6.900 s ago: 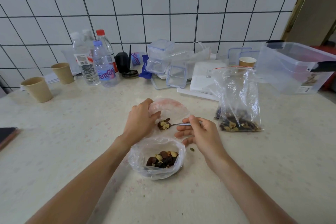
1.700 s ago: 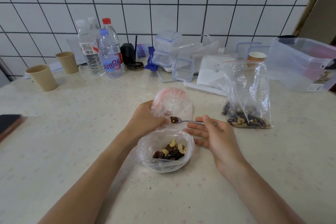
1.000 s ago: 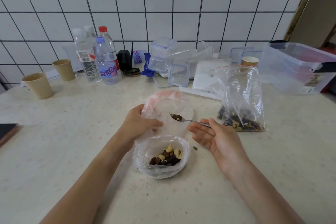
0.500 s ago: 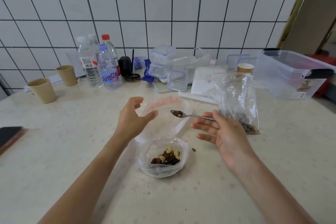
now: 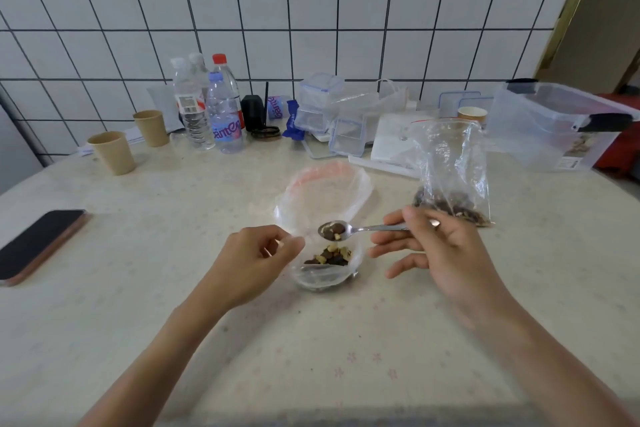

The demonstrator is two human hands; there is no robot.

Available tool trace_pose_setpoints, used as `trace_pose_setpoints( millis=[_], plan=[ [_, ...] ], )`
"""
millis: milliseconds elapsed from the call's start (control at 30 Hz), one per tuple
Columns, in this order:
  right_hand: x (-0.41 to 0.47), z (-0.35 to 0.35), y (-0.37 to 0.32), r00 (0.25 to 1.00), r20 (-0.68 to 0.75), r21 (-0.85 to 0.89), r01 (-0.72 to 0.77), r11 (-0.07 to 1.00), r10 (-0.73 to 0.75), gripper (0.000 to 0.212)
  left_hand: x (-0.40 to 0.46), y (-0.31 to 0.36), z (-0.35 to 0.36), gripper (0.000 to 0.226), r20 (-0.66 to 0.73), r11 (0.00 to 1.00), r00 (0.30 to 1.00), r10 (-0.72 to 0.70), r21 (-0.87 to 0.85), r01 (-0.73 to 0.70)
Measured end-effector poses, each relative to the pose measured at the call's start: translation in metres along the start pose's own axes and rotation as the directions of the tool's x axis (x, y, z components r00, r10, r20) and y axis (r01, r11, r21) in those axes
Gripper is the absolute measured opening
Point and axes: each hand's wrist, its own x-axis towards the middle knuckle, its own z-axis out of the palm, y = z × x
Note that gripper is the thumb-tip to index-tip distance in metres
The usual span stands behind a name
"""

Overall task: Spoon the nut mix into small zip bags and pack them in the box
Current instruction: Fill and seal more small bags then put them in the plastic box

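Note:
A small clear zip bag (image 5: 325, 184) with a red zip strip stands open at the table's middle. Just in front of it sits a clear plastic-lined bowl of nut mix (image 5: 329, 258). My left hand (image 5: 252, 263) is at the zip bag's near-left rim, fingers curled and pinching the plastic there. My right hand (image 5: 443, 253) holds a metal spoon (image 5: 367, 228) by its handle. The spoon's bowl carries a few nuts and hovers above the nut mix, at the zip bag's mouth. A larger zip bag of nuts (image 5: 453, 177) stands to the right. A big clear plastic box (image 5: 540, 135) is at the far right.
Water bottles (image 5: 207, 114), two paper cups (image 5: 112, 152), small clip-lid containers (image 5: 322, 104) and a white flat box (image 5: 391, 146) line the tiled wall. A phone (image 5: 38, 246) lies at the left edge.
My left hand let go of the zip bag, opened above it, then came back down and closed on its rim. The loaded spoon lifted slightly and stays near the bag's mouth.

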Motion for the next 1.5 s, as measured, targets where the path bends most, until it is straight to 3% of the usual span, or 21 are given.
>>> trace_pose_setpoints(
  millis=[67, 133, 233, 300, 367, 533, 667, 900, 1067, 1200, 1333, 1433, 1500],
  plan=[
    [-0.006, 0.002, 0.004, 0.993, 0.072, -0.123, 0.101, 0.987, -0.093, 0.034, -0.001, -0.002, 0.004, 0.031, -0.014, 1.000, 1.000, 0.010, -0.030, -0.010],
    [-0.012, 0.002, 0.006, 0.953, 0.199, -0.318, 0.282, 0.905, -0.227, 0.030, 0.001, -0.004, 0.006, 0.030, -0.023, 0.994, 0.999, -0.022, -0.110, 0.020],
    [-0.016, -0.001, 0.006, 0.792, 0.470, -0.580, 0.610, 0.540, -0.390, 0.034, 0.004, -0.007, 0.009, 0.030, -0.015, 0.979, 0.998, -0.068, -0.193, 0.064],
    [-0.015, 0.000, 0.006, 0.738, 0.545, -0.610, 0.674, 0.417, -0.398, 0.035, 0.006, -0.009, 0.010, 0.031, -0.010, 0.975, 0.997, -0.075, -0.212, 0.071],
    [-0.014, 0.000, 0.006, 0.761, 0.515, -0.602, 0.649, 0.464, -0.396, 0.033, 0.007, -0.010, 0.010, 0.030, 0.000, 0.970, 0.997, -0.078, -0.231, 0.076],
    [0.004, 0.004, 0.000, 0.942, 0.139, -0.376, 0.336, 0.864, -0.306, 0.026, 0.012, -0.011, 0.008, 0.028, 0.043, 0.959, 0.997, -0.065, -0.273, 0.075],
    [0.039, 0.008, -0.003, 0.988, -0.096, -0.133, 0.104, 0.986, -0.117, 0.029, 0.021, -0.009, 0.007, 0.028, 0.062, 0.948, 0.996, -0.060, -0.308, 0.077],
    [0.088, 0.013, 0.020, 0.964, -0.200, 0.017, -0.176, 0.984, 0.175, 0.033, 0.027, -0.012, 0.012, 0.027, 0.081, 0.948, 0.994, -0.067, -0.307, 0.089],
    [0.102, 0.020, 0.041, 0.929, -0.197, -0.093, -0.336, 0.937, 0.313, 0.030, 0.026, -0.012, 0.013, 0.027, 0.086, 0.947, 0.993, -0.085, -0.302, 0.107],
    [0.100, 0.013, 0.044, 0.916, -0.207, -0.259, -0.390, 0.884, 0.343, 0.035, 0.024, -0.008, 0.007, 0.032, 0.120, 0.955, 0.986, -0.115, -0.258, 0.143],
    [0.091, -0.006, 0.041, 0.918, -0.247, -0.473, -0.394, 0.788, 0.310, 0.051, 0.021, -0.008, -0.002, 0.037, 0.150, 0.917, 0.970, -0.193, -0.324, 0.233],
    [0.083, -0.016, 0.036, 0.933, -0.249, -0.491, -0.352, 0.797, 0.258, 0.043, 0.019, -0.009, -0.011, 0.037, 0.187, 0.879, 0.951, -0.248, -0.368, 0.302],
    [0.076, -0.017, 0.032, 0.945, -0.224, -0.496, -0.320, 0.807, 0.237, 0.028, 0.017, -0.008, -0.016, 0.039, 0.284, 0.848, 0.914, -0.291, -0.366, 0.383]
  ],
)
